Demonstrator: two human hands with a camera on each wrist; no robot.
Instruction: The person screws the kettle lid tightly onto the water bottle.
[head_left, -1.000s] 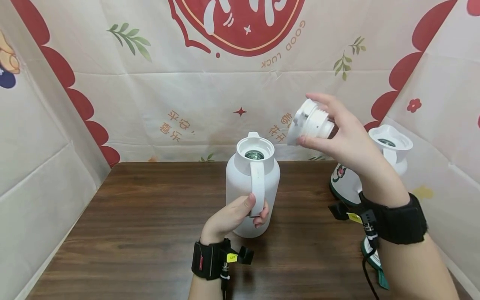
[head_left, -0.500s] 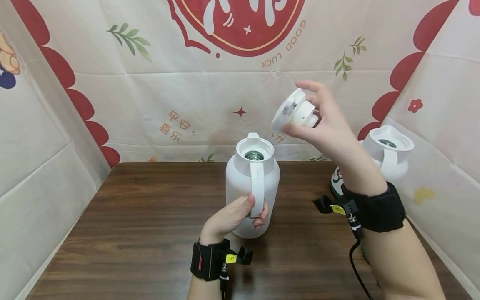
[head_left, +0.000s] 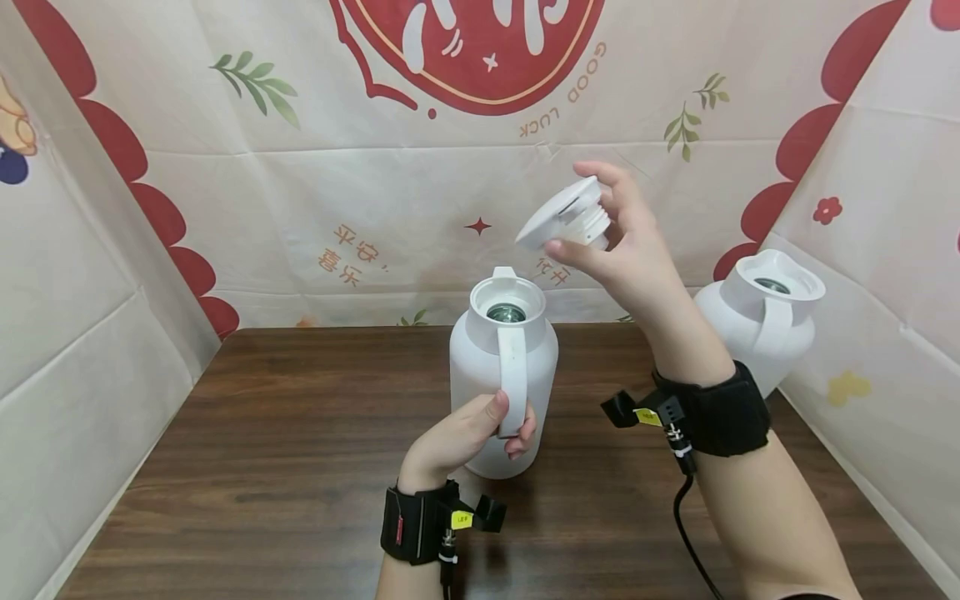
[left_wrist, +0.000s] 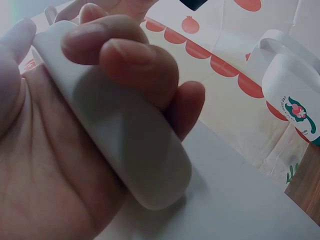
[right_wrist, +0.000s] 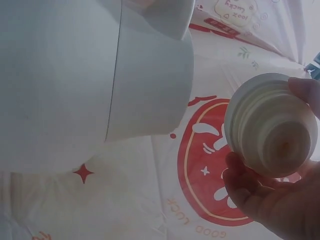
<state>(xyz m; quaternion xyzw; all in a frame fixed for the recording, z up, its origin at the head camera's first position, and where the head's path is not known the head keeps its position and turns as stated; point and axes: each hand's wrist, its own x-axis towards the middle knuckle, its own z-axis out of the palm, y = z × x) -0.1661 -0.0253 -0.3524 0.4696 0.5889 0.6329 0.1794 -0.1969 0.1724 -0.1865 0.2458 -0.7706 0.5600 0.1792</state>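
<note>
A white thermos jug (head_left: 501, 367) stands upright on the table, its mouth uncovered and a shiny liner showing inside. My left hand (head_left: 457, 433) grips the lower part of its handle (head_left: 513, 375); in the left wrist view the fingers curl round that handle (left_wrist: 135, 135). Above the jug and to its right, my right hand (head_left: 626, 233) holds a white screw-in lid (head_left: 566, 212) by its edges, thumb below and fingers above. The lid is tilted and apart from the jug. Its threaded underside (right_wrist: 272, 130) shows in the right wrist view.
A second white thermos jug (head_left: 768, 308), also uncovered, stands at the back right, partly hidden by my right arm. A printed flower and green base show on this jug (left_wrist: 300, 105) in the left wrist view. Patterned cloth (head_left: 375, 192) hangs behind the wooden table (head_left: 262, 450).
My right hand has moved left with the lid, closer to the jug, and the lid has turned more of its top upward. My left hand has stayed on the handle.
</note>
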